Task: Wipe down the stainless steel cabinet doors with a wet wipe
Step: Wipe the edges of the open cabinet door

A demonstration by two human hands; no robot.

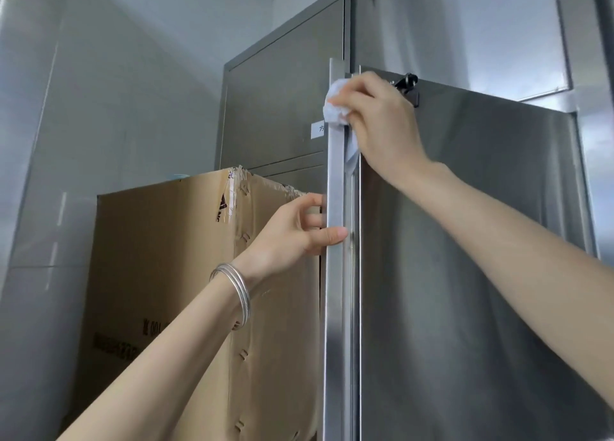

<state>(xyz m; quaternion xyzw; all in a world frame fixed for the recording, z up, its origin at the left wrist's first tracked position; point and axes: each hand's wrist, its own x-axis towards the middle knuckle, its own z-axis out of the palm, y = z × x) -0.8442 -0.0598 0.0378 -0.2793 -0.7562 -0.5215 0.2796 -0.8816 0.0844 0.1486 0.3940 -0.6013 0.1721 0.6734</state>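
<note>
Two grips: right hand round crumpled wipe, left hand round brushed-steel door edge.

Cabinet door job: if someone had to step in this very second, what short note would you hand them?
Left hand: grips the door's vertical edge strip about midway up, thumb in front, fingers behind.
Right hand: holds a crumpled wet wipe against the strip near its top, beside the black latch.
Door: its steel face lies right of the strip; a cardboard box stands to the left.
Done: the picture does not show which surfaces are wiped.
Left: probably the strip below the wipe, then the door faces.
</note>
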